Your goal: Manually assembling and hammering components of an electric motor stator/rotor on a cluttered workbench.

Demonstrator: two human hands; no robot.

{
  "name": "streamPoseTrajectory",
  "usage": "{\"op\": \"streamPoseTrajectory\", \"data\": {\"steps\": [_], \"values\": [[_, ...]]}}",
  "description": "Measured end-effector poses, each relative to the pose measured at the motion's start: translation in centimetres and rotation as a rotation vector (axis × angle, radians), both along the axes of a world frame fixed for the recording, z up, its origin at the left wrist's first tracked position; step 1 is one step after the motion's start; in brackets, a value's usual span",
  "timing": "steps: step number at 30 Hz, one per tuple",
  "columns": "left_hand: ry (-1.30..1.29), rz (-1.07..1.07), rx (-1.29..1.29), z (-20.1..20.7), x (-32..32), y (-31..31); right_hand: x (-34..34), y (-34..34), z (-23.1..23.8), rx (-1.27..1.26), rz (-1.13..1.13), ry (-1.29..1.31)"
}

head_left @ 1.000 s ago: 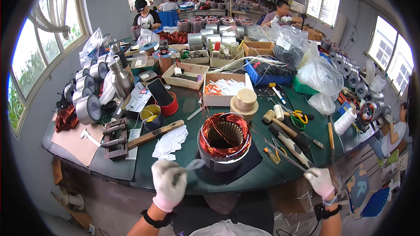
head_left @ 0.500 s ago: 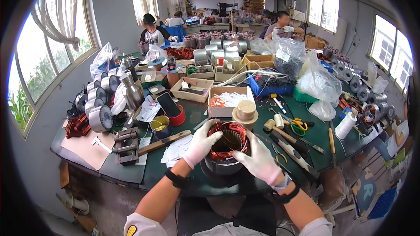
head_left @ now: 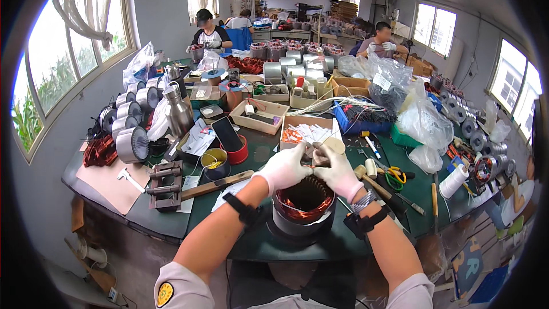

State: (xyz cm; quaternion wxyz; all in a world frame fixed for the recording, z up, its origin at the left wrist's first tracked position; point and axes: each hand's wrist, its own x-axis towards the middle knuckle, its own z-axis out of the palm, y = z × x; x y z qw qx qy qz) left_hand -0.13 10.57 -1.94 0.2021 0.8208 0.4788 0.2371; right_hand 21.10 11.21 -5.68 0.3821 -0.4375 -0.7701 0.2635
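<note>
A motor stator (head_left: 298,229), a grey cylinder with a ring of copper windings (head_left: 311,216) around its open middle, stands upright at the table's near edge. Above its far rim my left hand (head_left: 287,167), in a white glove, is closed with thumb and fingertips pinched. My right hand (head_left: 338,173), gloved too, pinches close beside it. The fingertips of both nearly meet; what lies between them is too small to make out, though a thin reddish strand seems to show there. Behind the hands a round tan wooden block (head_left: 334,145) is partly hidden.
Left are a vise-like metal block (head_left: 166,186), a wooden stick (head_left: 220,186), a phone (head_left: 226,134) and a steel bottle (head_left: 178,111). Mallets (head_left: 370,167), scissors (head_left: 396,177) and a thread cone (head_left: 453,181) lie right. A box of paper slips (head_left: 303,130) stands behind. Two people work across the table.
Both hands have left the sides of the windings, moving up and inward to the far rim, where their fingers now pinch close together. The view has shifted slightly.
</note>
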Motion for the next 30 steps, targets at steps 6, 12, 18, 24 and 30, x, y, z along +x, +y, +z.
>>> {"op": "streamPoseTrajectory", "data": {"steps": [6,12,18,24,30], "values": [[-0.632,-0.015,-0.181,0.2,-2.7,1.4,3.9,-0.2,1.1,-0.285,-0.066,0.641],[-1.052,0.334,0.115,2.8,-13.4,-4.7,11.9,-3.1,3.1,-0.135,-0.222,0.809],[-1.023,0.506,0.246,2.7,-19.3,-12.2,18.1,-7.2,3.9,0.149,-0.653,0.969],[-0.485,0.179,-0.085,-3.8,-9.1,-10.9,7.8,-14.1,1.1,0.064,-0.342,0.453],[-0.607,0.070,-0.261,-0.6,-4.7,-10.1,1.2,-15.8,1.0,0.257,-0.010,0.001]]}}
